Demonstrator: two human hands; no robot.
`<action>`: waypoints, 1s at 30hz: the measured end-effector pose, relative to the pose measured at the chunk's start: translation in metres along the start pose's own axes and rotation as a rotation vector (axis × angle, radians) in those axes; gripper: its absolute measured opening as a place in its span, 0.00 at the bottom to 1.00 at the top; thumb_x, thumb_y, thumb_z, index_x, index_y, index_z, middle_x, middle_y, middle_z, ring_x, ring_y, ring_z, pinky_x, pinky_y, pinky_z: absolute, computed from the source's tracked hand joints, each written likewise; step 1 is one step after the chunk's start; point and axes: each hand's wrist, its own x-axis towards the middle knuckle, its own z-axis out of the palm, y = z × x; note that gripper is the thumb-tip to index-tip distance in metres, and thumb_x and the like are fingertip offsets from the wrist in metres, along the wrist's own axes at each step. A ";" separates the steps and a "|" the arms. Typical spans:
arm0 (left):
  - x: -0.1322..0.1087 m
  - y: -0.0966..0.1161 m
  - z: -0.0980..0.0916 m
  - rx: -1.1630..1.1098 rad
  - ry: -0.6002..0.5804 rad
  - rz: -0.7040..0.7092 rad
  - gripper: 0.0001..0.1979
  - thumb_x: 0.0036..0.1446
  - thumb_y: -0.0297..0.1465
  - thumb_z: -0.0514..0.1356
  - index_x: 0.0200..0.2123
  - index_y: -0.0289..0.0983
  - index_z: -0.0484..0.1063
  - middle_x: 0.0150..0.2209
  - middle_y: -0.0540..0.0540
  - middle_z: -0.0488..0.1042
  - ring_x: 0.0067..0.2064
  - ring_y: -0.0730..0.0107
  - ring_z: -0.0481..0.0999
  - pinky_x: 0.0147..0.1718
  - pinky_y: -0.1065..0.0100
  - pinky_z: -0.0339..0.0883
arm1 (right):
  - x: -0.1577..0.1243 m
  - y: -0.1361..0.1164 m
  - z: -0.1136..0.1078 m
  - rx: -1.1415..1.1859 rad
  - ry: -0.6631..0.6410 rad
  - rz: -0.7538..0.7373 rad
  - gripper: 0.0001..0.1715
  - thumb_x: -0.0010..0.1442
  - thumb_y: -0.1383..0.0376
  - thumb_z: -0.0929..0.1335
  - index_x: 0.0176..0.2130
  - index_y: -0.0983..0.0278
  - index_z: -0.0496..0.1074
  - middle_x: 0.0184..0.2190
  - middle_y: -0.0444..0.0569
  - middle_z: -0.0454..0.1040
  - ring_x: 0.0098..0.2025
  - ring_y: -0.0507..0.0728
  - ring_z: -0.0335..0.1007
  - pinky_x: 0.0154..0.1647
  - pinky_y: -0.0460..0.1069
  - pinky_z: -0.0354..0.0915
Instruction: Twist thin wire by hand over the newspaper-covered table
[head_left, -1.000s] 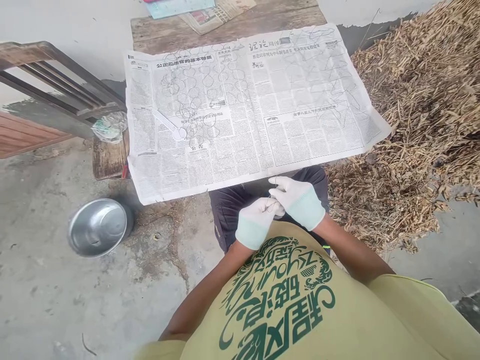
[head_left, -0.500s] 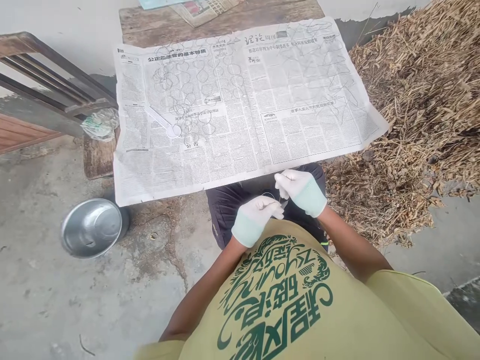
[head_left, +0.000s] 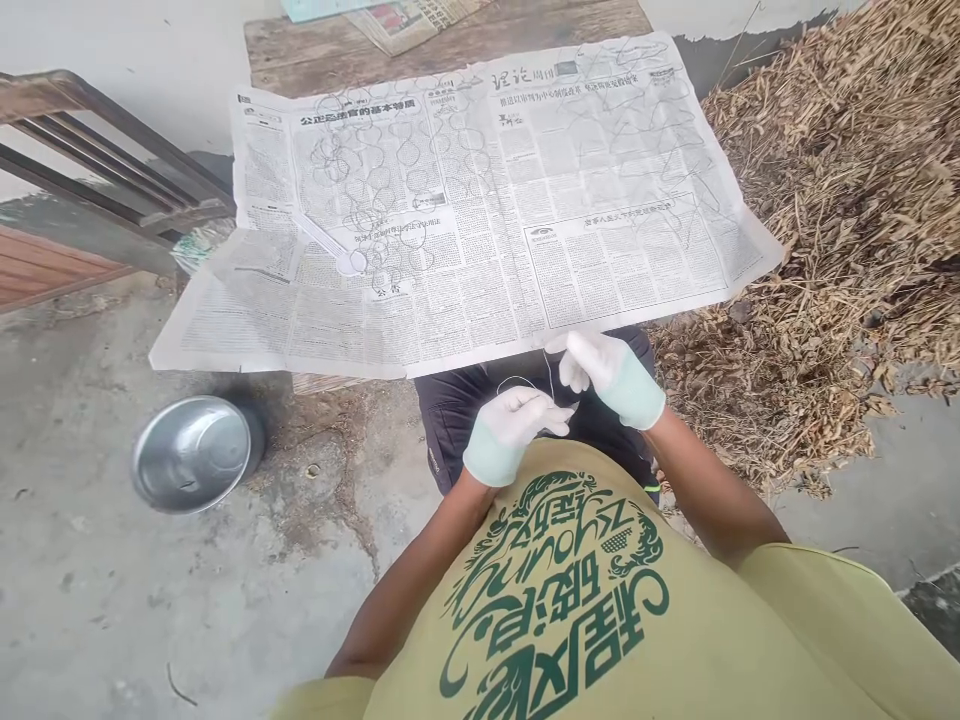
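Both my hands wear white gloves and work close together over my lap, just below the near edge of a spread newspaper (head_left: 480, 210). My left hand (head_left: 510, 425) is closed in a pinch on a thin wire (head_left: 525, 382) that loops up toward my right hand (head_left: 607, 372), which is also pinched on it. Several bent wire loops (head_left: 375, 190) lie on the left half of the newspaper, more thin wires (head_left: 637, 130) on the right half. A small white spoon-like tool (head_left: 334, 248) rests among the loops.
The newspaper covers a low wooden table (head_left: 450, 30). A metal bowl (head_left: 196, 452) sits on the concrete floor at the left. A heap of dry straw and pods (head_left: 832, 240) fills the right. A wooden frame (head_left: 112, 160) leans at the far left.
My hands drew slightly apart and a wire loop now shows between them. The newspaper's near left corner has lifted and spread out to the left.
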 end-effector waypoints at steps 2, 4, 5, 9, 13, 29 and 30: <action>0.003 -0.002 -0.001 -0.059 0.024 -0.004 0.18 0.58 0.46 0.72 0.35 0.36 0.79 0.31 0.41 0.85 0.34 0.56 0.86 0.47 0.48 0.81 | -0.004 0.003 0.002 0.012 -0.032 0.006 0.21 0.71 0.51 0.65 0.39 0.62 0.79 0.28 0.45 0.78 0.28 0.53 0.71 0.33 0.49 0.68; 0.005 -0.003 -0.001 -0.074 0.033 -0.006 0.19 0.57 0.46 0.73 0.34 0.35 0.79 0.30 0.40 0.85 0.35 0.56 0.86 0.44 0.50 0.82 | -0.006 0.008 0.008 -0.043 -0.052 0.024 0.15 0.68 0.57 0.66 0.38 0.62 0.79 0.30 0.45 0.80 0.31 0.54 0.74 0.36 0.50 0.69; 0.006 -0.003 -0.001 -0.075 0.033 0.001 0.19 0.57 0.46 0.73 0.34 0.35 0.79 0.30 0.40 0.84 0.35 0.56 0.85 0.42 0.51 0.81 | -0.006 0.010 0.011 -0.086 -0.056 0.023 0.12 0.66 0.59 0.67 0.37 0.61 0.79 0.31 0.45 0.81 0.33 0.55 0.75 0.38 0.50 0.69; 0.008 -0.004 0.001 -0.086 0.035 0.043 0.18 0.55 0.45 0.73 0.33 0.35 0.80 0.28 0.43 0.82 0.31 0.61 0.82 0.37 0.56 0.80 | -0.006 0.015 0.022 -0.191 -0.010 0.000 0.11 0.64 0.63 0.68 0.32 0.60 0.78 0.34 0.44 0.82 0.37 0.55 0.76 0.41 0.50 0.68; 0.008 -0.004 0.001 -0.079 0.046 0.021 0.16 0.56 0.41 0.73 0.39 0.34 0.82 0.31 0.42 0.83 0.31 0.64 0.81 0.35 0.58 0.79 | -0.006 0.017 0.024 -0.246 0.067 0.024 0.12 0.64 0.63 0.67 0.30 0.60 0.76 0.31 0.44 0.80 0.34 0.55 0.74 0.37 0.50 0.66; 0.018 0.002 -0.021 -0.010 0.184 -0.094 0.28 0.60 0.57 0.66 0.41 0.36 0.85 0.45 0.36 0.87 0.47 0.52 0.87 0.53 0.53 0.79 | -0.006 0.016 0.008 -0.247 0.050 -0.001 0.14 0.66 0.64 0.66 0.29 0.61 0.76 0.30 0.45 0.80 0.34 0.55 0.76 0.41 0.51 0.68; 0.020 0.001 -0.021 0.087 0.193 -0.116 0.29 0.61 0.59 0.64 0.34 0.37 0.85 0.38 0.37 0.87 0.42 0.54 0.87 0.50 0.55 0.80 | -0.007 0.017 0.008 -0.226 0.050 0.001 0.14 0.66 0.64 0.65 0.29 0.61 0.76 0.30 0.45 0.80 0.34 0.55 0.76 0.40 0.50 0.68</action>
